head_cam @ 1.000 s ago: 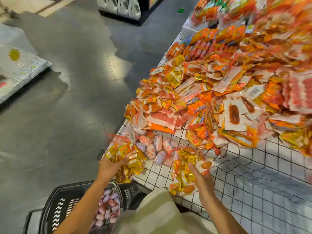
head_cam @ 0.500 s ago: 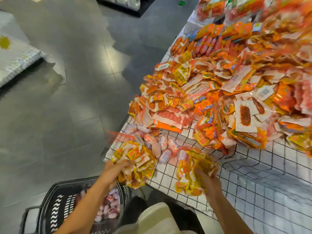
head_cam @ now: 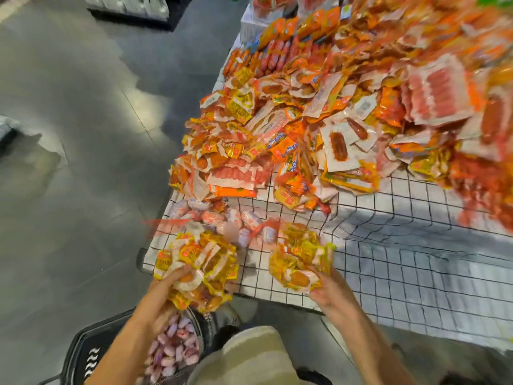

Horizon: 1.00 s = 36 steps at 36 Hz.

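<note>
Floor (head_cam: 69, 162): grey tile, fills the view from 7 to 12 o'clock.

Desk (head_cam: 388, 273): white top under a black wire grid, running from 5 o'clock up to 1 o'clock. Its near corner sits just ahead of the hands.

Heap (head_cam: 319, 120): orange and yellow sausage packets piled on the desk at 12 to 2 o'clock, well apart from both hands. A small cluster of pink-wrapped sausages (head_cam: 238, 218) lies on the grid between the heap and the hands.

Basket (head_cam: 83, 354): black plastic, on the floor at 7 o'clock, below the desk corner. It holds more pink sausages (head_cam: 172, 348). Only part of its mouth is in view, so I cannot tell its long axis.

Left bundle (head_cam: 200, 259): a loose clump of yellow packets with no clear long axis, overhanging the desk corner. Its lowest packets hang just above the basket's far rim.

Right bundle (head_cam: 299, 259): a like clump, over the desk near its front edge, at 3 o'clock of the left bundle.

Left hand (head_cam: 163, 290): fingers curled round the left bundle from below. The basket lies just at 6 to 7 o'clock of it.

Right hand (head_cam: 330, 293): fingers curled under the right bundle. The basket lies at 8 o'clock, beyond the person's lap.

Judgement: the basket looks like the destination. The left hand is nearer and needs only to lower; the right must cross toward 8 o'clock.
</note>
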Available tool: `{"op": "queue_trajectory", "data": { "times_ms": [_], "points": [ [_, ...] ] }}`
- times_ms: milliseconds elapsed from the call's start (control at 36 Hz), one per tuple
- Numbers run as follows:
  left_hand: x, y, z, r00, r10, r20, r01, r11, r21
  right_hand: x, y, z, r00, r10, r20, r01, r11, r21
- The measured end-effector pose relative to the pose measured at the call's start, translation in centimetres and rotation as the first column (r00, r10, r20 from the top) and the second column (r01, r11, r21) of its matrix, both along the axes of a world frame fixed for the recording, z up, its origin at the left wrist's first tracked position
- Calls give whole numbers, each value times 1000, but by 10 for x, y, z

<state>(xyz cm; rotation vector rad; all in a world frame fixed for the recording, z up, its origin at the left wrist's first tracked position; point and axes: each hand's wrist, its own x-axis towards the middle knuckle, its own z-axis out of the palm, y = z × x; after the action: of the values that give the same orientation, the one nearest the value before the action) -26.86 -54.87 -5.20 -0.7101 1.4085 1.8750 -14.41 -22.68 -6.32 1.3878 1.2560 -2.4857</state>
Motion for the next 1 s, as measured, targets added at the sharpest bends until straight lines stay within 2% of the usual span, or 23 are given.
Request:
{"op": "queue_trajectory", "data": {
  "times_ms": [83,222,472,611,750,917,1000],
  "points": [
    [17,11,11,999,42,-31,-41,998,40,30,12,10,996,-45,-72,42,998,-48],
    [61,48,36,994,-7,-111,14,998,64,92,43,26,971,-93,-222,68,990,-120],
    [162,158,53,958,-186,-217,201,978,50,225,105,51,921,-256,-293,226,965,-131],
    [214,237,56,924,-323,-203,340,939,53,311,138,54,876,-373,-305,357,928,-109],
    [260,319,60,859,-479,-182,490,871,21,398,164,41,783,-564,-262,566,821,-75],
    [310,403,63,703,-688,-180,703,710,36,477,175,36,628,-757,-183,767,641,-20],
    [329,443,57,638,-748,-183,766,640,58,504,176,34,529,-826,-194,839,543,-24]
  ]
}}
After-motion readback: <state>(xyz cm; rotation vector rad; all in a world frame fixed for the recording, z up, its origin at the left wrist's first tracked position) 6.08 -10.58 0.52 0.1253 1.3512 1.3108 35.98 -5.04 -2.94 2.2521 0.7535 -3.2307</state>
